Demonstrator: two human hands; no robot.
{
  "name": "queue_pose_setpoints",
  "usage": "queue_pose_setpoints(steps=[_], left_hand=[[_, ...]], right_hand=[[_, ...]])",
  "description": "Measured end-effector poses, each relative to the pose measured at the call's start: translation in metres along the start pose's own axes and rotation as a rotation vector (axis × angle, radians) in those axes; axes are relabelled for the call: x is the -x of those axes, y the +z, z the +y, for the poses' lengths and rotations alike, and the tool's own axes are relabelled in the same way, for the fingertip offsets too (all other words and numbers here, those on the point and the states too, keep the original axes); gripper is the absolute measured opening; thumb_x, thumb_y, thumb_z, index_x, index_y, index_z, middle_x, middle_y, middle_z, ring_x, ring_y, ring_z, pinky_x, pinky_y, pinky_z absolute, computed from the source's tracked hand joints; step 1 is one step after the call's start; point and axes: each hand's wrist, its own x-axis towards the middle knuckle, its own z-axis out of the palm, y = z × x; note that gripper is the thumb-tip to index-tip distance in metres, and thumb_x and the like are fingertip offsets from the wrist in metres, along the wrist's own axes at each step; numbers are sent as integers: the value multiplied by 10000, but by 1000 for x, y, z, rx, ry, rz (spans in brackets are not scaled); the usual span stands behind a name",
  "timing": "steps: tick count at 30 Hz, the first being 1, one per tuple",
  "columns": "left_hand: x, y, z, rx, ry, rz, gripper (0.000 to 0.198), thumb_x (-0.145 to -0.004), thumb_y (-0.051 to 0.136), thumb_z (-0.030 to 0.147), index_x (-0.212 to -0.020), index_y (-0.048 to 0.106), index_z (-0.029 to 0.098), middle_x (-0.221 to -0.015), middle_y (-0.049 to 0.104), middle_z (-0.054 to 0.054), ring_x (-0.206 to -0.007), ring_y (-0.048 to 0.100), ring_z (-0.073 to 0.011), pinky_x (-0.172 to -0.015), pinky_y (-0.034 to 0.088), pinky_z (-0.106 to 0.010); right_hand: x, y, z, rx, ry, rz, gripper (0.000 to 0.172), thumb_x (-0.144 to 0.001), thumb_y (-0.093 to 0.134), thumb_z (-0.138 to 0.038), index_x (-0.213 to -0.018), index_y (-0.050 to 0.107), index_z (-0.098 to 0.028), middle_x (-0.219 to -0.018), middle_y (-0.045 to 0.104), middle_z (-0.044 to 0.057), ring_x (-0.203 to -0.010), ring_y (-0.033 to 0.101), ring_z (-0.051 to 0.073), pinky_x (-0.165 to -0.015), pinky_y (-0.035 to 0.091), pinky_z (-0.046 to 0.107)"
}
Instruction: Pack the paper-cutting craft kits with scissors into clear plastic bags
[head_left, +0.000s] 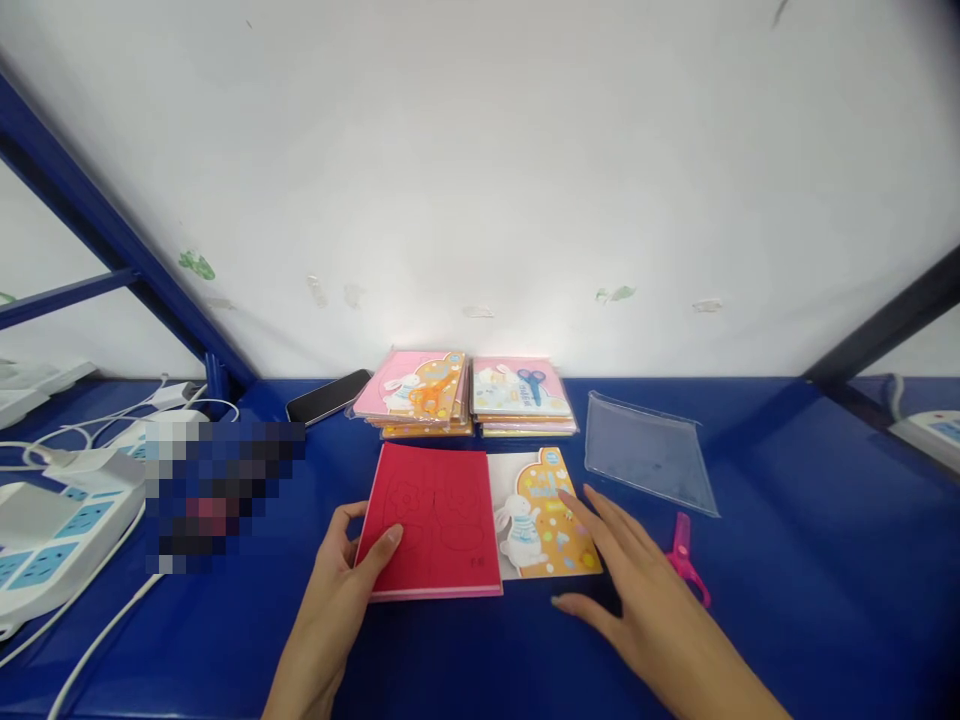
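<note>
My left hand (356,560) grips the left edge of a stack of red craft paper (435,520), thumb on top and fingers beneath. Printed outlines show on the top red sheet, with pink edges under it. Partly under its right side lies a cover card (544,520) with a white rabbit on orange. Over the card's right edge my right hand (611,570) spreads its fingers, fingertips at or just above the card. Pink scissors (684,560) lie on the blue table right of that hand. Beyond them rests a clear plastic sleeve (649,450).
Two piles of wrapped paper packs with scissors, a left pile (420,390) and a right pile (523,395), stand near the wall. A black phone (328,396) lies left of them. White power strips (71,520) and cables fill the left side. Blue metal posts (112,215) flank the table.
</note>
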Motion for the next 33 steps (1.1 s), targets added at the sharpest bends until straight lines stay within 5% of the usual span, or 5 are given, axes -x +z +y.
queue_pose_setpoints(steps=[5,13,20,29,33], left_hand=[[3,0,1,-34,0,56,591,-740,800,506,-1188,514,250,-887,792,-52,-781,782,-290,-669,599,-355],[-1,11,0,-33,11,57,544,-776,777,465,-1197,504,254,-897,796,-57,-772,784,-292,-650,605,-361],[-2,35,-7,30,22,-3,594,-735,818,482,-1171,483,258,-896,797,-53,-745,788,-286,-628,613,-347],[13,57,-8,112,51,-100,625,-718,843,509,-1149,470,252,-907,799,-64,-757,792,-306,-620,617,-346],[16,60,-10,172,35,-182,636,-716,856,510,-1148,466,254,-951,804,-84,-813,794,-325,-653,627,-361]], right_hand=[[-5,11,12,15,-38,46,408,-1045,498,-420,-1412,587,-266,-1338,709,97,-1216,680,303,-987,580,505],[-2,6,12,25,-31,129,400,-1077,432,-359,-1427,595,-254,-1270,750,75,-1184,704,276,-944,598,433],[-3,2,2,-101,-180,28,357,-1066,458,-265,-1370,641,-310,-1298,739,16,-1250,662,252,-968,587,417],[-20,-1,-13,-456,364,-34,469,-1064,396,-485,-1460,523,-268,-1208,768,59,-1129,718,236,-919,591,363],[-36,-5,-19,-448,418,-42,463,-1034,411,-549,-1171,723,-235,-1032,793,88,-961,748,280,-807,593,373]])
